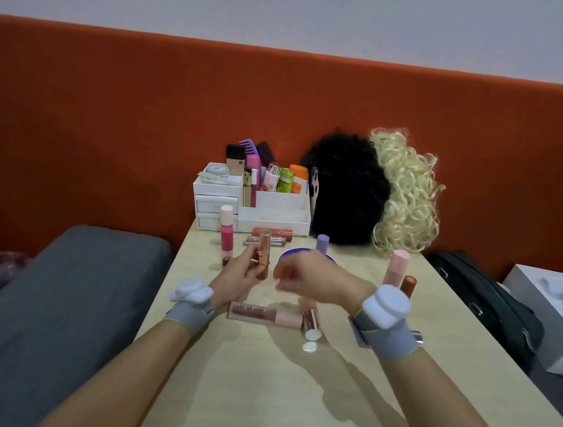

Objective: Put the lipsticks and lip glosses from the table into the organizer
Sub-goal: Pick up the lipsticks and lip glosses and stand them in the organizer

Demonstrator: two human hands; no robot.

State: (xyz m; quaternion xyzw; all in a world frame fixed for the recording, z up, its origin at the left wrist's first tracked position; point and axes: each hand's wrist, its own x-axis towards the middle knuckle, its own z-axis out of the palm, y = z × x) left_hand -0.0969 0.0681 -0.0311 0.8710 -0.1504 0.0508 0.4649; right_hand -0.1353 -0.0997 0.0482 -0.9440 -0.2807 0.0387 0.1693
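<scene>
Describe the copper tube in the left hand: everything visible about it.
The copper tube is a slim cylinder with a shiny, metallic-looking orange-brown shell and a flat top. It is held roughly upright above the table, in front of the white organizer. The left hand grips its lower half, fingers curled round it, leaving the upper part bare. The right hand, blurred, is close on its right; no contact shows.

Only 1 view is given: the scene is seen from head height, wide-angle, faced forward and downward across the table [289,403], with the organizer [272,219] at its far edge near centre.
</scene>
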